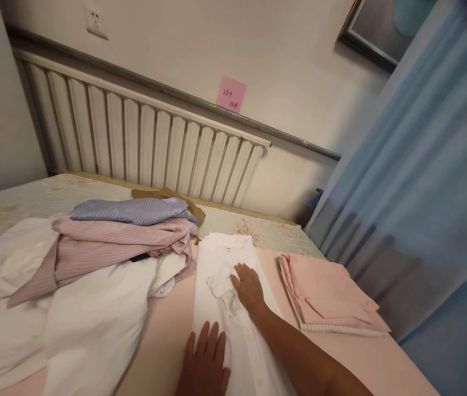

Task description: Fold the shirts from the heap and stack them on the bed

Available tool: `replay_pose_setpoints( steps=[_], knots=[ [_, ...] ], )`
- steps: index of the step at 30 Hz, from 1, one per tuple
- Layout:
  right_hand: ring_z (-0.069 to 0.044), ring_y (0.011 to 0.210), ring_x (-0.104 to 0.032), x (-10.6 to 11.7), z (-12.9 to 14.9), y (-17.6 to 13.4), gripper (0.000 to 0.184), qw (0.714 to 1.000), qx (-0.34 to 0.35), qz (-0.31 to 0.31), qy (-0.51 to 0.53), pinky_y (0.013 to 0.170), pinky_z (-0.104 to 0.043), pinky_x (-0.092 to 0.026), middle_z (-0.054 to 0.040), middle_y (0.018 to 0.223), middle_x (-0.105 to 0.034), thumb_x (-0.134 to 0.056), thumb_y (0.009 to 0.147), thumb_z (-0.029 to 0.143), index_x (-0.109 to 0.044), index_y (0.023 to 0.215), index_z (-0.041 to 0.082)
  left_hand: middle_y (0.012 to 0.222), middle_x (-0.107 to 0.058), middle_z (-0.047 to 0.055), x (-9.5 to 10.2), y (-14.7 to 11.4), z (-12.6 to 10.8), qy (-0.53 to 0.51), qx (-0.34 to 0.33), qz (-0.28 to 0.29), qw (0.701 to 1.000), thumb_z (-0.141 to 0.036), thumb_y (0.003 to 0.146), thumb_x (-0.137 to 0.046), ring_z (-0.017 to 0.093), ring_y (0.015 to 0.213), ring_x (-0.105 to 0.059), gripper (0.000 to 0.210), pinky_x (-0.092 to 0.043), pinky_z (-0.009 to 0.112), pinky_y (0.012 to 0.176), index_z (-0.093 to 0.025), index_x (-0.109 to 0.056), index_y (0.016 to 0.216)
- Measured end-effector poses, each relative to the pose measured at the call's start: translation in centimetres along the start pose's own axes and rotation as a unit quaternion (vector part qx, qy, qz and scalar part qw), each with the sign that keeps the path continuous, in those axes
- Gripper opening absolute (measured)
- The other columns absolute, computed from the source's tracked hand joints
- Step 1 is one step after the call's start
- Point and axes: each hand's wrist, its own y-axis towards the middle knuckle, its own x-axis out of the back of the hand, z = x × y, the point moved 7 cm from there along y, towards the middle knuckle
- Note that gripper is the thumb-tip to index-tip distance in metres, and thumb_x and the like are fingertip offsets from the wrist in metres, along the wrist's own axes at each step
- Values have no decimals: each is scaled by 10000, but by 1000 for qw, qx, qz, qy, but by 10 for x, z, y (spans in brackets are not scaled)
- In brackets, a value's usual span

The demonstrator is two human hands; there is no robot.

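A white shirt (253,346) lies lengthwise before me, its collar end toward the wall and its sides folded inward. My right hand (248,287) rests on a crumpled part of the shirt, probably a sleeve, with its fingers stretched forward. Lower down, my left hand (204,360) lies flat at the shirt's left edge, fingers spread. Neither hand grips the cloth. The lower end of the shirt runs out of view at the bottom.
At left is a heap of white clothes (97,313), a pink ribbed garment (113,242) and a blue-grey one (134,210). Folded pink clothing (332,289) lies at right on the pink sheet (163,330). Behind are a radiator (146,132) and a blue curtain (415,192).
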Motion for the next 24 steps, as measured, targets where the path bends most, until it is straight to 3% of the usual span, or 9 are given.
replay_pose_setpoints(
  steps=[8, 17, 24],
  knots=[
    [-226, 1249, -481, 1, 1, -1, 358, 1000, 14, -17, -5, 1059, -418, -325, -86, 1270, -602, -392, 969, 373, -577, 1225, 204, 1422, -461, 84, 2, 1, 1, -13, 3, 26, 1000, -263, 774, -485, 335, 1303, -399, 546, -290, 574, 1002, -235, -508, 1318],
    [-232, 1242, -491, 0, 0, 1, 349, 1000, 7, -12, -11, 1056, -425, -334, -87, 1271, -603, -422, 955, 372, -586, 1220, 214, 1392, -502, 67, 8, 0, 0, 21, 3, -33, 999, -220, 748, -488, 310, 1291, -409, 535, -268, 549, 1015, -239, -538, 1281],
    [-224, 1259, -474, 1, 1, 1, 340, 1000, -4, 13, -16, 1067, -426, -323, -81, 1290, -589, -438, 954, 368, -574, 1229, 222, 1435, -449, 59, -3, 0, 1, -12, 10, 22, 1000, -250, 773, -490, 325, 1318, -380, 558, -302, 561, 1019, -257, -495, 1330]
  ],
)
